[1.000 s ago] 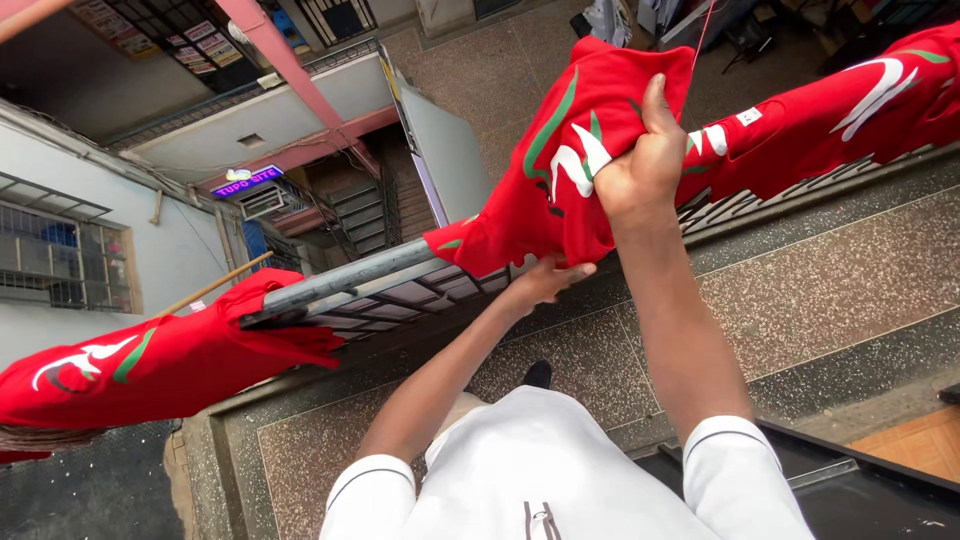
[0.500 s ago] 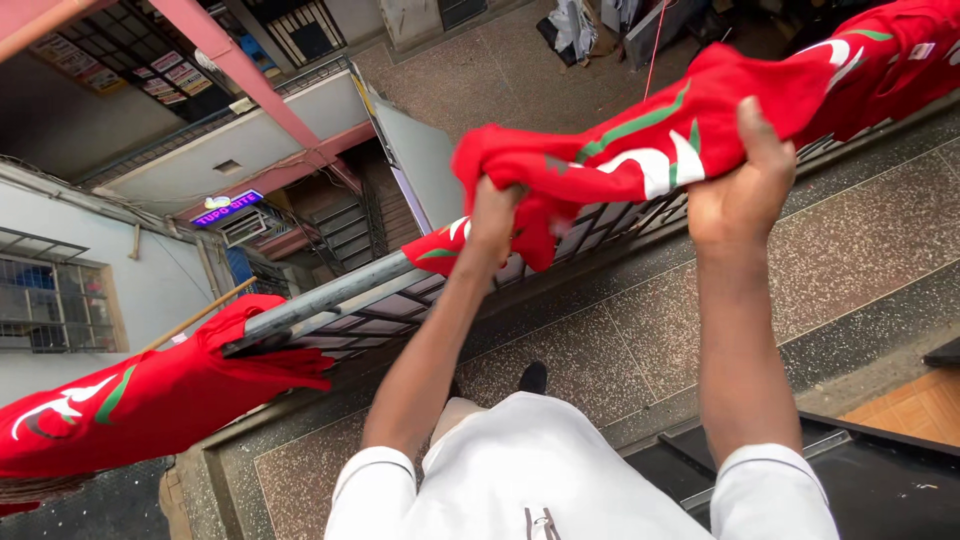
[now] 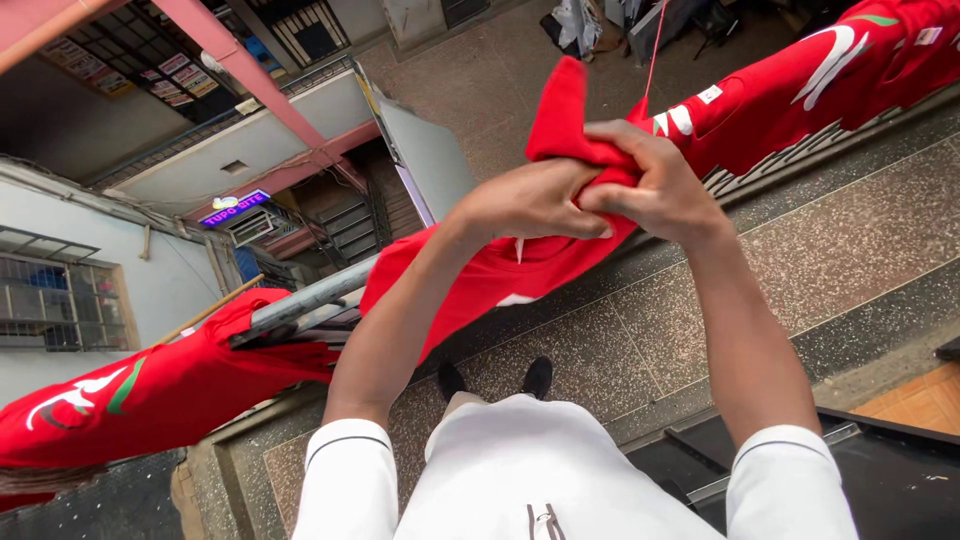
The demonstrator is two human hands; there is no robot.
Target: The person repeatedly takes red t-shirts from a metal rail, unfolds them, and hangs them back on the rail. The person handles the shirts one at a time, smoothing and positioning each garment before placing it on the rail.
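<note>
**Red Cloth Bunched in Both Hands Above Balcony Rail**

Seen from a head-worn camera, looking steeply down over a white short-sleeved shirt (image 3: 540, 470) with dark-trimmed cuffs. Left hand (image 3: 530, 200) and right hand (image 3: 655, 185) pressed together at chest height, fingers of both curled tight into a gathered fold of red cloth (image 3: 500, 270). One corner of the cloth poking up above the knuckles; the rest trailing down and left, draped across a grey metal rail (image 3: 310, 298) at the balcony's edge.

Underfoot, a speckled terrazzo floor (image 3: 830, 250) in brownish pink, crossed by darker bands. Two dark shoes (image 3: 495, 378) planted just short of the rail. At lower right, a black-framed edge and a patch of orange tile (image 3: 925, 400).

More red along the ledge: a second red garment (image 3: 820, 80) with white and green markings spread over the rail at upper right, and a third red garment (image 3: 130, 400) with similar markings hanging at lower left, well apart from the hands.

Beyond the rail, a sheer drop into a narrow courtyard: pale walls, a barred window (image 3: 50, 300) at left, a pink sloping beam (image 3: 250, 70), a small lit blue sign (image 3: 235, 208) over a stairway, posters on a wall at upper left. At the top, paved ground far below with dark objects too small to identify. A thin red line (image 3: 655, 50) running upward from near the hands.
</note>
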